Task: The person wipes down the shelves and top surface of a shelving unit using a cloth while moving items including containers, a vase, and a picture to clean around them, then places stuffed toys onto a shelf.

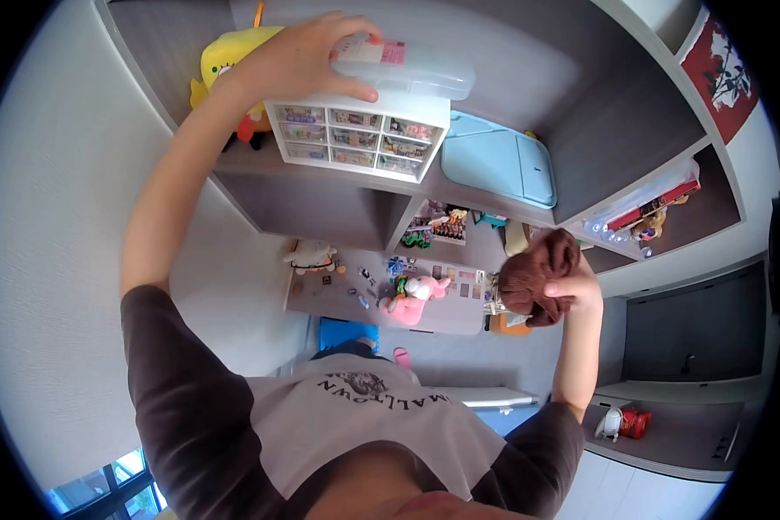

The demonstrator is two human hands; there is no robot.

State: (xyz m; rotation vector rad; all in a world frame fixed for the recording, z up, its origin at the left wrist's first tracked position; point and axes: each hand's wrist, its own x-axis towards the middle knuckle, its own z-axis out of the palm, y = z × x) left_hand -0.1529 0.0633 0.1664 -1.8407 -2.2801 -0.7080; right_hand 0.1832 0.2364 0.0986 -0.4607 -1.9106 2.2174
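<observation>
My left hand (308,61) reaches up to the shelf, its fingers and thumb around the near end of a clear plastic box (433,74) with a pink and white label. The box is at the top of a white drawer organizer (347,169) with small see-through drawers full of little items; whether it rests there or is slightly raised, I cannot tell. In my right hand (576,293) is a bunched brown cloth (529,282), held lower down in front of the shelving.
A yellow plush toy (221,56) sits left of the organizer, partly behind my arm. To the right stands a light blue folding box (498,165). Lower down, a desk surface (347,299) bears a pink plush toy (412,303) and small figures. A red package (635,423) lies in a side shelf.
</observation>
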